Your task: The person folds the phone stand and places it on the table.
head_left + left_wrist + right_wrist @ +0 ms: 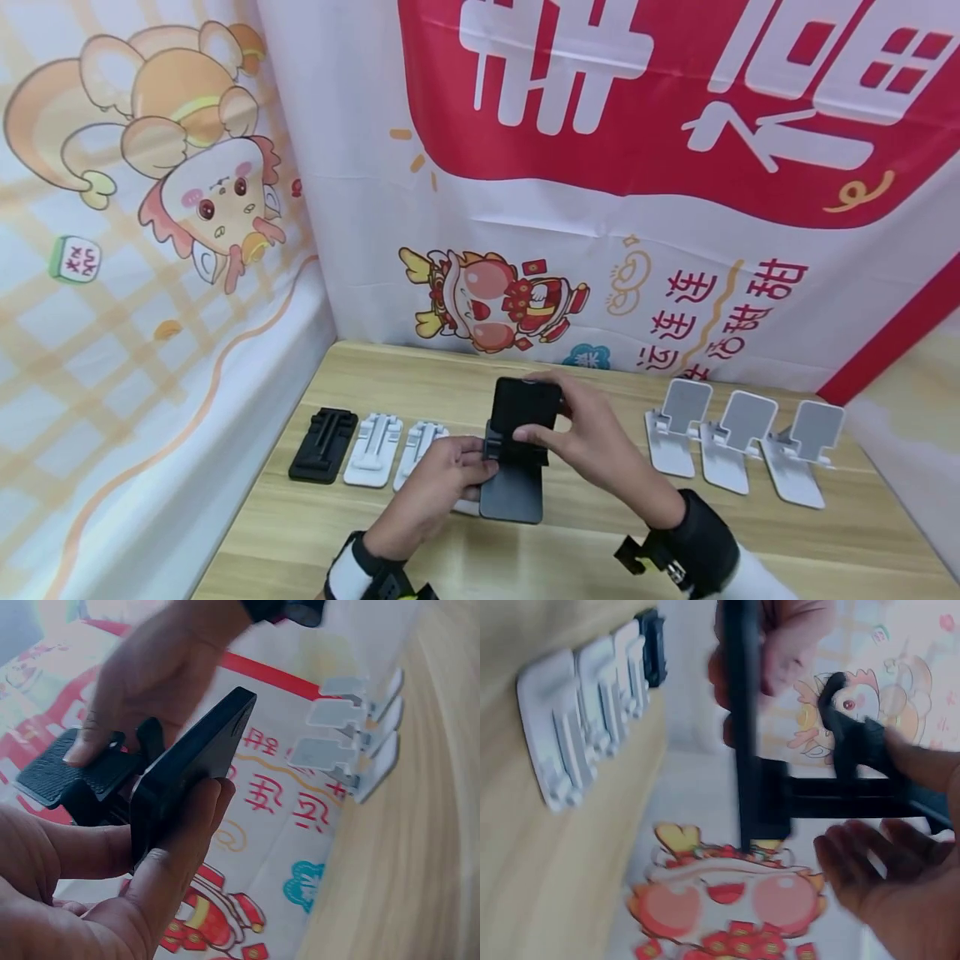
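Note:
A black folding phone stand (512,496) is held up over the table between both hands. My left hand (442,475) grips its base plate (199,757) by the edge, fingers on one face and thumb on the other. The right hand (588,425) pinches the stand's textured upper plate (71,772), with the thumb on its front face and the other fingers behind. In the right wrist view, the stand's arm (840,796) extends out from the base, with the upper plate at the far end.
Left on the wooden table (255,550) lie a folded black stand (322,446) and white folded stands (372,450), partly hidden by the left hand. Three unfolded white stands (738,442) stand at the right. A printed cloth (360,250) hangs behind.

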Available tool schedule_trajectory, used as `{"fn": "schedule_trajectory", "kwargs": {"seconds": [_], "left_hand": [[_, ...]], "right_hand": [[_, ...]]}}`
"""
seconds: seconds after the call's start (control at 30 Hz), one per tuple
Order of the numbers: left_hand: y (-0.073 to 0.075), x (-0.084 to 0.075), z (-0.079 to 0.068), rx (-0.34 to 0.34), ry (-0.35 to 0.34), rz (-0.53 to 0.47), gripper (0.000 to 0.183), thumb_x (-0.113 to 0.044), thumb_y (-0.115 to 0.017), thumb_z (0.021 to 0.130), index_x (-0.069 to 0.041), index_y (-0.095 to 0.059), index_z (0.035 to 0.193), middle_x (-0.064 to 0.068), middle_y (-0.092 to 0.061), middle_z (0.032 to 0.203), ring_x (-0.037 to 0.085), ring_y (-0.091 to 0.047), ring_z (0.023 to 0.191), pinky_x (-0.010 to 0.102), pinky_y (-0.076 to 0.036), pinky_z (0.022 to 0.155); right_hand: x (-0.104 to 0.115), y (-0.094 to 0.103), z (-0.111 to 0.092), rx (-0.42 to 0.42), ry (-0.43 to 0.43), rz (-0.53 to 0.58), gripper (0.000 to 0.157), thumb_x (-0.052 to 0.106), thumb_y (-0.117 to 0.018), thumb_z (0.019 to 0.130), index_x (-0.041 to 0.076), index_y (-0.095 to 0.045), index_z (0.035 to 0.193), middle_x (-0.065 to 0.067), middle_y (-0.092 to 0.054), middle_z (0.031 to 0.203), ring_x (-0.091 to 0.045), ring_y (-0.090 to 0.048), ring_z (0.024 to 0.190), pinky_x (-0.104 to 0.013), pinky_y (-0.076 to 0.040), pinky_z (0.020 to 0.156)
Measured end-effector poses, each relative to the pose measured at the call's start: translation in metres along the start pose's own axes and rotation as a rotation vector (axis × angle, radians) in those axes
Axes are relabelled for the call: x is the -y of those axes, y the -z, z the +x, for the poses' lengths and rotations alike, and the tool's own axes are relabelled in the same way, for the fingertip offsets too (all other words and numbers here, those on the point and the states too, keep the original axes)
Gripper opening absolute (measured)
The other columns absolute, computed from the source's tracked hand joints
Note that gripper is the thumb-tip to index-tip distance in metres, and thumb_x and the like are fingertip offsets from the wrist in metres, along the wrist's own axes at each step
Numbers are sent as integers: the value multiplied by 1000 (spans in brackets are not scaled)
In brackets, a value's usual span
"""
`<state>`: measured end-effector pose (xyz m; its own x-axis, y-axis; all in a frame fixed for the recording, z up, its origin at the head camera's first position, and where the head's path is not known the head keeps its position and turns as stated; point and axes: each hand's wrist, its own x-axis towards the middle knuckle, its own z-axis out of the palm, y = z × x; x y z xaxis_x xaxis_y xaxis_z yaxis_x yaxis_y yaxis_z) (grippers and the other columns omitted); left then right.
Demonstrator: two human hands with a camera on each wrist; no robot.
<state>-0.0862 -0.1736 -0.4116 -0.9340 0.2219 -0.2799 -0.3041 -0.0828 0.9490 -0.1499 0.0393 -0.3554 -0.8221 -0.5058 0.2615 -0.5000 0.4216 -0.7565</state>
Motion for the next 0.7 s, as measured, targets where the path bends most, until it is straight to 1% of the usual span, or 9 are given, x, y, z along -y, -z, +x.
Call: {"fn": "schedule_trajectory", "kwargs": {"seconds": [0.1,0.17,0.33,0.4,0.5,0.57,0.63,0.7], "left_hand": [[-2,-7,-3,8,-4,-9,42,-4,-58,101,12,-51,140,22,-72,124,23,-74,105,35,-64,85],[-3,-10,-5,9,-8,-6,43,-4,-58,101,12,-51,140,22,-72,125,23,-74,106,35,-64,85],[-6,-15,-8,31,10,5,48,-8,-59,102,12,-46,144,21,-71,126,22,-74,107,34,-64,85],[-7,-16,-9,33,26,9,52,-10,-60,102,12,-43,146,20,-72,124,21,-74,105,33,-64,84],[-9,-16,-8,25,38,16,55,-10,-60,102,13,-40,148,19,-73,122,20,-75,102,32,-64,82],[-9,-16,-7,8,42,30,58,-10,-61,101,13,-38,149,19,-74,119,18,-75,99,31,-64,80],[-9,-16,-7,-10,47,51,59,-11,-62,101,13,-39,149,17,-75,115,17,-74,96,30,-63,78],[-10,-17,-6,-34,59,72,60,-12,-63,100,12,-39,149,13,-75,110,14,-71,94,29,-61,77]], "right_hand": [[-4,1,-2,23,-44,128,53,25,-83,86,14,-61,134,-6,-70,124,-17,-69,108,-32,-59,97],[-5,2,-4,0,-35,142,50,25,-83,87,14,-63,131,-5,-72,120,-16,-70,103,-29,-61,92],[-3,0,-5,-112,65,27,40,16,-84,85,16,-67,122,-4,-75,111,-14,-72,96,-25,-62,78],[-2,0,-5,-148,95,-13,37,12,-84,84,16,-68,118,-4,-76,109,-14,-74,95,-25,-63,76],[0,0,-5,-162,115,-45,37,10,-84,83,17,-68,116,-2,-76,109,-14,-74,97,-28,-64,79],[1,1,-5,-167,148,-78,40,10,-84,83,17,-67,119,-2,-76,111,-14,-74,100,-32,-64,84],[3,3,-6,-192,204,-133,46,10,-84,83,17,-66,124,-1,-74,118,-14,-71,107,-33,-62,90],[5,7,-7,-244,281,-198,48,9,-85,82,15,-67,126,-2,-70,120,-15,-66,111,-31,-58,95]]}}
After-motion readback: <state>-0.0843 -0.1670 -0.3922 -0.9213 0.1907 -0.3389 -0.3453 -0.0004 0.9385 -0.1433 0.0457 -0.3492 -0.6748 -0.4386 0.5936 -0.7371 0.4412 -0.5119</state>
